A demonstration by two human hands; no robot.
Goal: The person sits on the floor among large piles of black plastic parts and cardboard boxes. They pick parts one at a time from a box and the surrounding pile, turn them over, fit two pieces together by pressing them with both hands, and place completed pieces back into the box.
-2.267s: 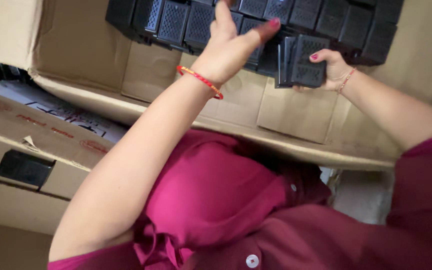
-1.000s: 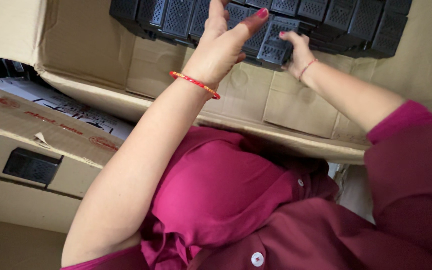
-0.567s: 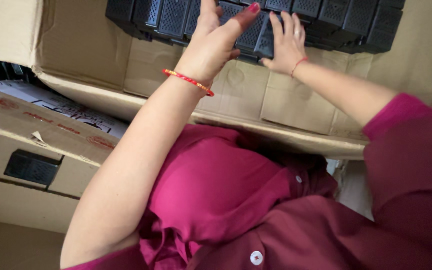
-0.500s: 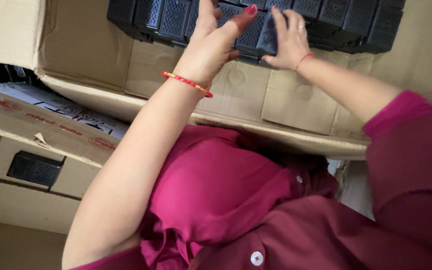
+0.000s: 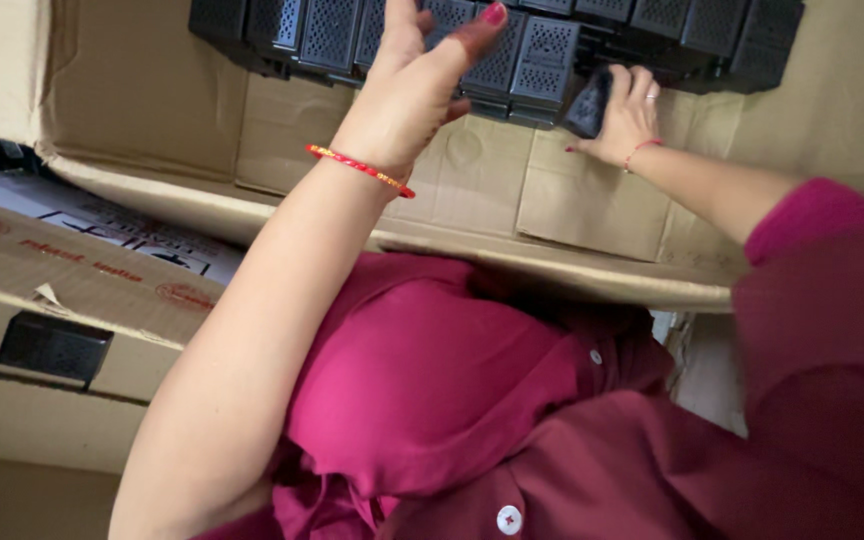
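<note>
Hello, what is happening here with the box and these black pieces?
A person in a magenta shirt reaches with both bare hands into a large cardboard box. A row of black perforated plastic units lies packed along its far side. The left hand, with a red bracelet at the wrist, rests against the row. The right hand grips one black unit at the row's near edge. Another black unit sits in a smaller carton at left.

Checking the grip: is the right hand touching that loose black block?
Touching. The head view shows the right hand with fingers wrapped over the loose black block.
</note>
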